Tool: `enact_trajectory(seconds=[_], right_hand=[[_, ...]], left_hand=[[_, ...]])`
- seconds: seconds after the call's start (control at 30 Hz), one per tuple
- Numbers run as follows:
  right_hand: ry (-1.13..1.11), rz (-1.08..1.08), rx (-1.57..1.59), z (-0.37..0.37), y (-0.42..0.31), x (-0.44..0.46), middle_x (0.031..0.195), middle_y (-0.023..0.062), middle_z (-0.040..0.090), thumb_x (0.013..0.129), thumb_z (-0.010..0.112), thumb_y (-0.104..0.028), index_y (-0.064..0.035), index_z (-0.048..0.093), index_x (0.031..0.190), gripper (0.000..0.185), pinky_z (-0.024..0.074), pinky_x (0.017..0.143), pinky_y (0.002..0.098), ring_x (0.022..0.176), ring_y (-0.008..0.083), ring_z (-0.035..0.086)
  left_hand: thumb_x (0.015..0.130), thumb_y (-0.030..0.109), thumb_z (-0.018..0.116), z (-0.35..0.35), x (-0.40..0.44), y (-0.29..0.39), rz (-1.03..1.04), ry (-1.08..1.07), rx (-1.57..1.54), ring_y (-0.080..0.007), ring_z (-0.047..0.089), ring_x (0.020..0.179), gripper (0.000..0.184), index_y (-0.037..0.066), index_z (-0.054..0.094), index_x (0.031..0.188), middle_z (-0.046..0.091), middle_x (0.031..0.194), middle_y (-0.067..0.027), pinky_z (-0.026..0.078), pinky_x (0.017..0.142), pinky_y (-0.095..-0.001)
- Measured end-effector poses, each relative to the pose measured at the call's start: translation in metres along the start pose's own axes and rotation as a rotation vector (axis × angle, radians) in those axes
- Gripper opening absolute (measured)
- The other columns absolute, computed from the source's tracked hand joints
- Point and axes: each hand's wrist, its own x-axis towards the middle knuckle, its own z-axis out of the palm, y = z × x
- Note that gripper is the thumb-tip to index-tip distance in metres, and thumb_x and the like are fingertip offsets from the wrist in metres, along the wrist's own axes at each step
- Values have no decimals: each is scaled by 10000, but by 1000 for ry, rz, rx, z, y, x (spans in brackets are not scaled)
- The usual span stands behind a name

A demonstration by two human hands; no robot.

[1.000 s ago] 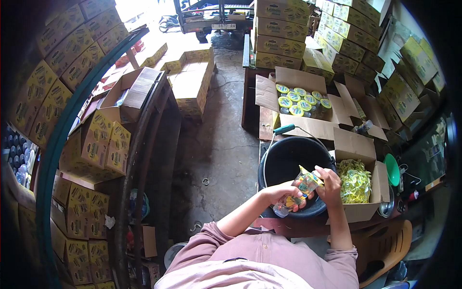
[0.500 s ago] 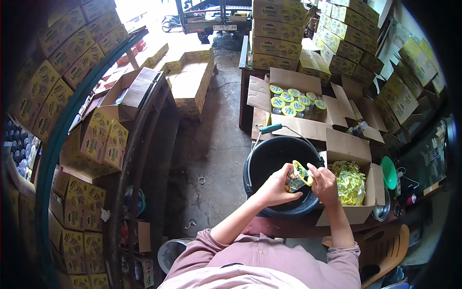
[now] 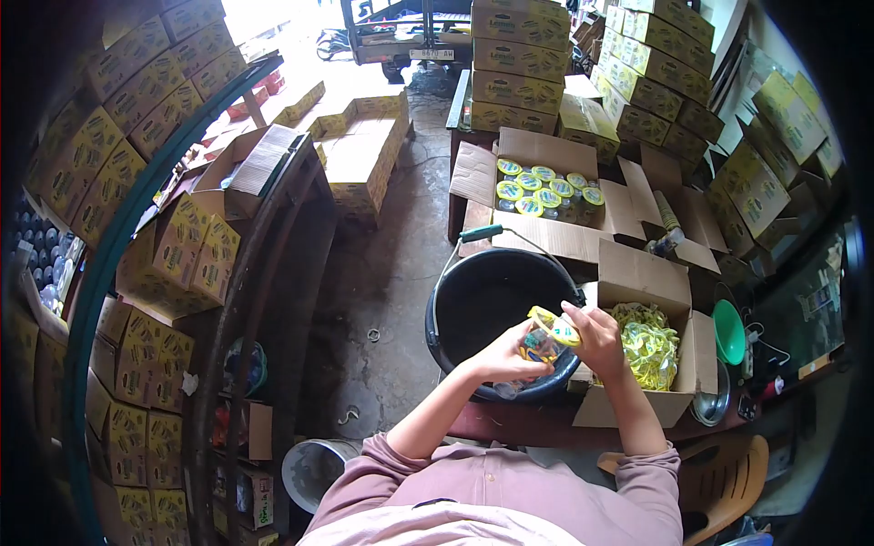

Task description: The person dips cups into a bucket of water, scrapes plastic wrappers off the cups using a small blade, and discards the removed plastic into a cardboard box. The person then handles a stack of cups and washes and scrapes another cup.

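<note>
Clear cup (image 3: 539,348) w/ coloured print is tilted in the person's left hand (image 3: 506,358), over the near side of the black bucket (image 3: 482,282). L grip wraps its body; right hand (image 3: 597,340) pinches the yellow-edged piece (image 3: 555,326) at the cup's upper end. Lid or sleeve? Can't tell. For good handling, L grip should be firm but w/o squeezing, as thin plastic prob. dents easily; R fingertips do best w/ light, even pressure round the edge, i.e. no skewing or tearing. Steady wrists help, esp. w/ the bucket mouth below to take a slip. Crinkled yellow film (image 3: 648,348) fills the open carton (image 3: 630,409) beside R hand, on the worktop (image 3: 473,424).
</note>
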Motion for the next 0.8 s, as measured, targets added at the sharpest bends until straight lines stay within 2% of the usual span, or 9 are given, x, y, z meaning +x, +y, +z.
enact_trajectory(seconds=[0.13,0.27,0.4,0.5,0.53,0.57,0.63,0.73,0.8], right_hand=[[43,-39,46,0,2,5,713,99,593,654,577,75,-20,534,1084,443,492,565,329,641,225,583],[83,-66,118,4,6,10,728,103,600,652,609,60,-17,536,1073,435,492,556,328,630,228,584],[100,-64,177,3,3,17,717,101,597,658,618,59,-12,542,1065,420,489,549,324,618,227,582],[78,-9,162,2,10,17,712,98,596,665,612,66,-9,545,1066,414,483,545,323,616,222,580],[77,-5,162,1,12,18,706,92,594,679,599,64,-11,545,1073,405,476,537,323,605,217,574],[69,-14,137,-2,12,18,701,90,593,681,596,63,-11,545,1075,404,474,535,323,602,215,572],[57,-31,87,-5,12,20,692,84,590,684,589,60,-11,544,1078,403,471,530,322,595,213,568],[24,-57,41,-5,18,16,662,77,576,679,575,52,-8,537,1089,415,468,529,319,584,201,562],[-2,-75,19,-6,19,16,652,74,570,679,569,53,-9,535,1093,420,468,529,317,578,195,559]], left_hand=[[670,100,685,6,6,-19,135,-4,-207,-88,539,735,497,49,458,1109,558,875,-35,472,609,-226],[652,36,639,7,7,-22,80,-230,-583,-108,552,691,483,10,461,1100,559,861,-69,473,568,-226],[670,105,653,4,10,-28,110,-345,-695,-135,567,663,493,11,449,1110,541,815,-80,488,542,-238],[692,116,654,6,12,-24,40,-131,-623,-150,581,670,544,21,393,1160,538,850,-91,506,558,-250],[711,109,646,8,15,-27,114,-40,-618,-166,592,733,598,51,328,1214,544,929,-100,520,572,-271],[717,87,640,4,14,-25,39,-11,-523,-163,573,845,648,76,277,1253,534,1018,-85,520,583,-284],[715,101,653,8,5,3,-2,220,-86,-131,530,934,647,82,297,1254,517,1057,-74,501,659,-265],[711,183,674,-5,11,-11,162,138,-24,-152,557,855,616,56,332,1207,539,1012,-101,488,642,-247],[691,208,697,-5,14,-14,332,237,206,-158,560,870,638,34,339,1191,540,1014,-112,480,682,-251]])
